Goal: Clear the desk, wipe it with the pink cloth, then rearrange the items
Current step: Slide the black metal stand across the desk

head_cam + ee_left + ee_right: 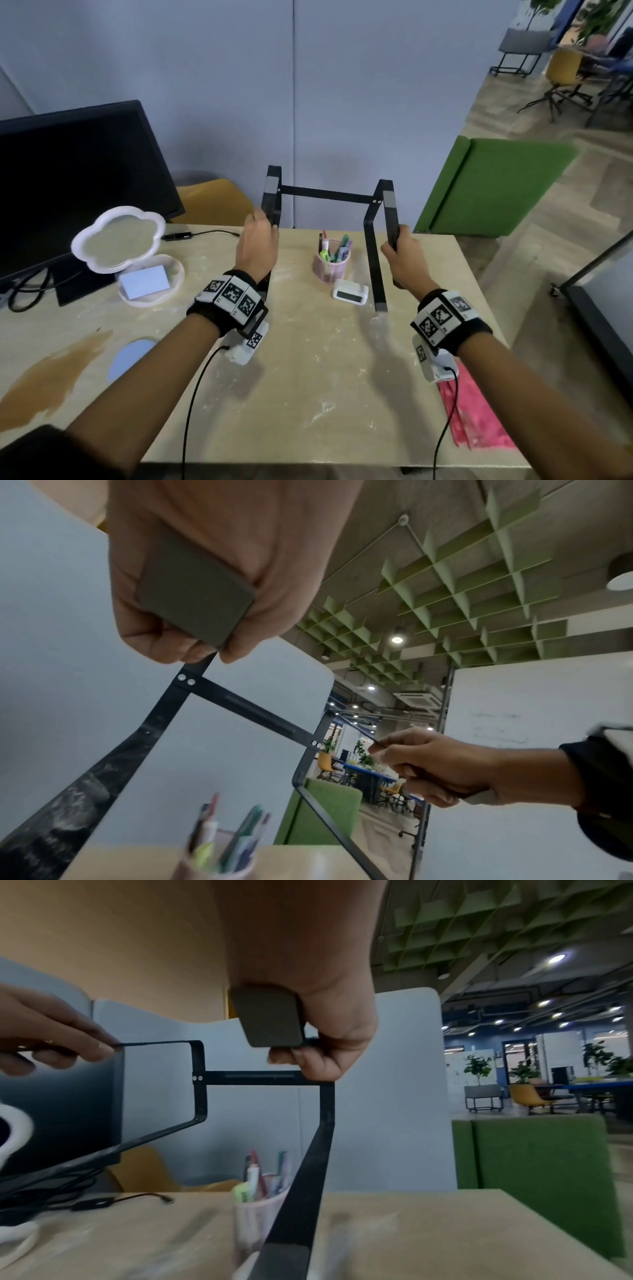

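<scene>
Both hands are gripping the black stand [375,240] right now: I am curling my left hand [258,240] round its left upper rail and my right hand [402,253] round the right one, fingers wrapped tight in both wrist views. I am holding the stand over the desk [308,377], straddling the pen cup [331,265] and the small white clock [350,292]; whether its feet are touching the top I cannot tell.

Clearing looks to me barely begun. I am still seeing the cup and clock at the middle, the cloud-shaped mirror [118,240] with its white tray [171,284] on the left in front of the monitor [78,178], and a blue coaster [132,356] nearer me. A brown spill [51,373] and pale dusty smears are marking the top, so I am judging the wiping not yet started. My pink cloth [474,418] is lying at the near right edge, untouched, partly under my right forearm. Wiping and rearranging are both still ahead.
</scene>
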Tool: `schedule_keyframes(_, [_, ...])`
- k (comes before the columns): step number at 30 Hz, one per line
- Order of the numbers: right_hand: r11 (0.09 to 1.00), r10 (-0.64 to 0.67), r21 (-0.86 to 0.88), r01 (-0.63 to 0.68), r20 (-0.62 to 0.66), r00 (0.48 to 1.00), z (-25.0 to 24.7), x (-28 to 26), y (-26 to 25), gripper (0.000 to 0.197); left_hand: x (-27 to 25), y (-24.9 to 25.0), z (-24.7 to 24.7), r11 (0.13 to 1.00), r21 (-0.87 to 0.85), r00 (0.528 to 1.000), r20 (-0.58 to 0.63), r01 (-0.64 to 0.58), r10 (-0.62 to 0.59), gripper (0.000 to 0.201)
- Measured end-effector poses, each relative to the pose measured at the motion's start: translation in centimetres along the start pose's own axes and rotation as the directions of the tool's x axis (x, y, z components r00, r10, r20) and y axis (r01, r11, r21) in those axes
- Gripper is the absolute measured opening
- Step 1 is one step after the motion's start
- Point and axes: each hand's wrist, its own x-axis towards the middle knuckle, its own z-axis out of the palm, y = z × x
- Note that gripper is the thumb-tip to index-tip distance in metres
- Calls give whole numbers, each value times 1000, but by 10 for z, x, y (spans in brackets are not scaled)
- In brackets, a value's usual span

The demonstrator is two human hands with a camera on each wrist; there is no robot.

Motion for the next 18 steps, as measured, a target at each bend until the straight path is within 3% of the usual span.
schedule_keyframes(6, [997,33,-61,-36,-51,998,-64,20,54,18,6,73,42,994,-97,997,49,-51,56,33])
schedule_keyframes(13, [981,119,-142,-130,-82,990,-124,32,130,23,-2,152,98,985,-149,985,140,-83,104,45])
schedule_keyframes(18, [965,176,-184,-189,-84,981,-154,38,181,30,-5,181,145,981,-163,951,269,-107,149,52])
